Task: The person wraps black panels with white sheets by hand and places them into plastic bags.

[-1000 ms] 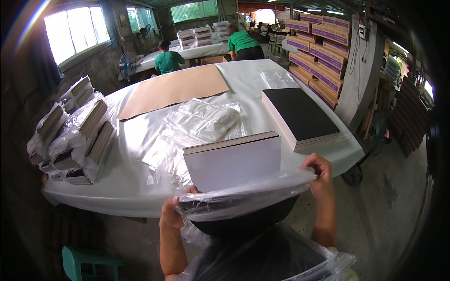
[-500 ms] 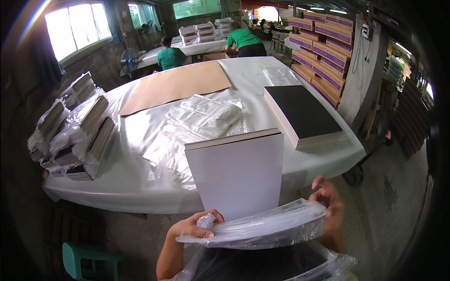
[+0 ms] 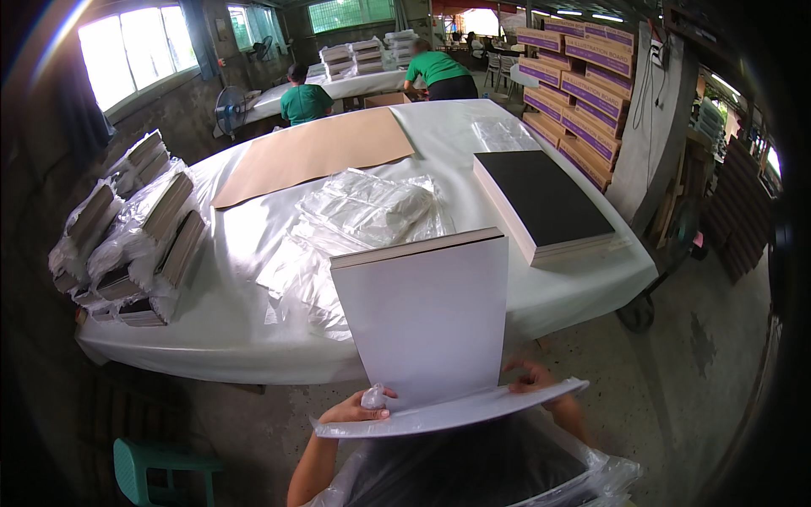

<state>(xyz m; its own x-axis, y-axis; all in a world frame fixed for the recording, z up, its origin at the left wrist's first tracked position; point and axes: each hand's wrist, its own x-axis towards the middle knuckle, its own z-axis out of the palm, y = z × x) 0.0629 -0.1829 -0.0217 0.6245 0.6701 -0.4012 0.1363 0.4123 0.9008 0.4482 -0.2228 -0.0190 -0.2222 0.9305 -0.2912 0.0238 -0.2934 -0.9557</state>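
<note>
A stack of boards with a plain white face (image 3: 427, 313) stands tilted at the near table edge, its lower end behind the mouth of a clear plastic bag (image 3: 448, 415). My left hand (image 3: 359, 407) grips the bag's left side, a bunched bit of film between thumb and fingers. At the right part of the bag's rim, my right hand (image 3: 534, 378) has its fingers apart, slightly blurred and touching the film. Below, a dark board (image 3: 465, 469) shows through clear plastic close to my body. The stack's bottom end is hidden.
On the white-covered table (image 3: 253, 334) lie loose clear bags (image 3: 363, 211), brown sheet (image 3: 312, 156) and a black-topped board stack (image 3: 545, 198). Wrapped stacks (image 3: 144, 228) stand left. A green stool (image 3: 160, 460), cartons (image 3: 583, 93) and two people in green (image 3: 441, 74) surround it.
My right hand has moved left and slightly down along the bag's rim. The film between my hands has gone from crinkled and raised to a smoother, narrower band. My left hand stays almost put.
</note>
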